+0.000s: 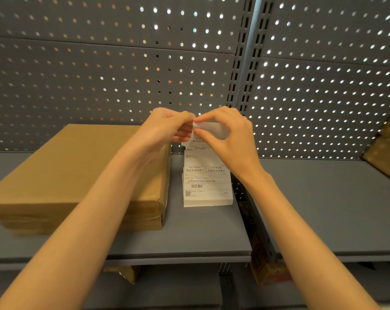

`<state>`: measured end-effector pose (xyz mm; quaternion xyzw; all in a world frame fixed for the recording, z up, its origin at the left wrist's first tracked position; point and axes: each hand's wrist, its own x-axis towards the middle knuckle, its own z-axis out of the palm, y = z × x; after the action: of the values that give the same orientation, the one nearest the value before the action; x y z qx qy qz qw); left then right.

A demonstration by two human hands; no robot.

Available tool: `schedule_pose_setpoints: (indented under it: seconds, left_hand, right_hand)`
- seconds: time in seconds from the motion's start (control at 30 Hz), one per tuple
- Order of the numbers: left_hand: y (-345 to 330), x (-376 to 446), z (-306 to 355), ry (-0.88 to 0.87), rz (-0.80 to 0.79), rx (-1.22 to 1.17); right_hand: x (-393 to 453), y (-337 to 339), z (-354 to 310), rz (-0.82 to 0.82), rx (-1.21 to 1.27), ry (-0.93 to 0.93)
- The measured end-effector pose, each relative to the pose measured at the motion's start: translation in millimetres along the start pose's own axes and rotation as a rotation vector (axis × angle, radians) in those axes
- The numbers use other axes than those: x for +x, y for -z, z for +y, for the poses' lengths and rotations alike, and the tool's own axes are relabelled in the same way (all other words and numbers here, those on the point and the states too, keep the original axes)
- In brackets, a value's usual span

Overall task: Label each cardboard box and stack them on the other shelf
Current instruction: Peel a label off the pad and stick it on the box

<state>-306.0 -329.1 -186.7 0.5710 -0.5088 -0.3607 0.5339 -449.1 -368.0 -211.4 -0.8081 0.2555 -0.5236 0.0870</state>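
Observation:
A stack of flat brown cardboard boxes point(82, 175) lies on the left grey shelf point(189, 238). To its right sits a pile of white shipping labels point(207, 184) with barcodes and printed text. Above the pile's far end, my left hand point(167, 126) and my right hand point(225, 133) meet fingertip to fingertip. Both pinch the top edge of one white label point(209, 128), which is lifted off the pile and curls between them. The label's lower part hangs toward the pile.
A grey pegboard wall point(122, 74) backs the shelves, split by a slotted upright point(245, 63). The right shelf point(335, 209) holds brown cardboard boxes point(388, 151) at its far right edge. More boxes show on the lower shelf point(265, 269).

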Motion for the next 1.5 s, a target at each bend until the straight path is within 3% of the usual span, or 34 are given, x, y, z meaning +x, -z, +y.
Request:
schedule_pose_setpoints:
  seconds: [0.47,1.13,1.5]
  left_hand:
    - [-1.2,-3.9,2.3,-0.024,-0.002,0.022]
    - [-0.3,-9.3,1.2,-0.042,-0.017,-0.040]
    - [-6.2,-7.4,1.0,0.093,0.028,-0.111]
  right_hand:
    - [1.1,1.1,-1.0,-0.076,0.026,-0.024]
    - [-2.8,3.9,-4.4,-0.053,0.050,-0.073]
    - [-6.2,9.2,-6.0,-0.048,0.119,-0.103]
